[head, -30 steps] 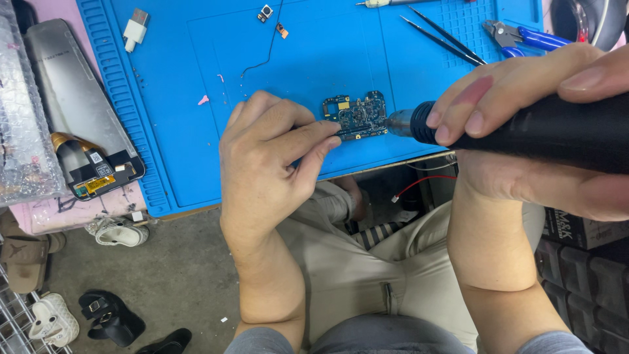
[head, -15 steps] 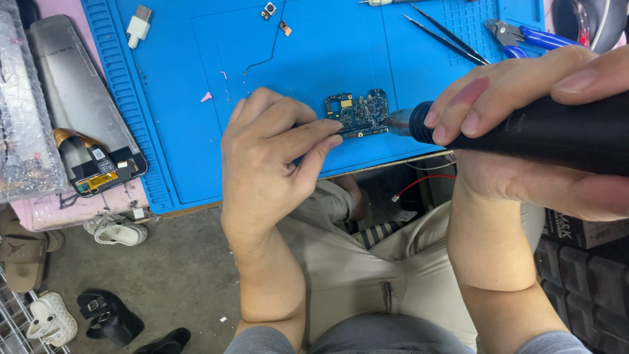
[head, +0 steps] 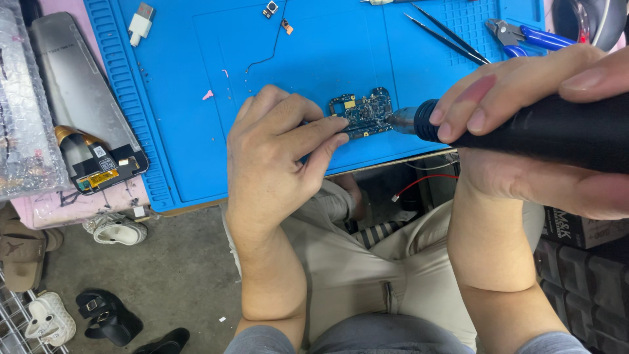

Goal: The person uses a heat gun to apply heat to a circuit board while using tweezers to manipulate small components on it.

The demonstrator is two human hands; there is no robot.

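While tweezers (head: 445, 34) and blue pliers (head: 521, 34) are lying at two o'clock on the blue mat (head: 196, 131) and an opened phone (head: 98, 167) at nine, the left hand (head: 275, 157) is pinching the board's (head: 363, 113) left edge with its fingers (head: 321, 131); the right hand (head: 517, 124) is wrapping pressed-together fingers round a black tool (head: 557, 128), tip touching the board's three-o'clock edge.

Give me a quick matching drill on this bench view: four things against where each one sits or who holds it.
Things:
1. circuit board
2. black power tool
3. tweezers
4. white plug

Places:
A. top left of the blue mat
B. gripped in the right hand
C. pinned by the left hand
D. top right of the mat, lying loose

Pairs: 1-C, 2-B, 3-D, 4-A
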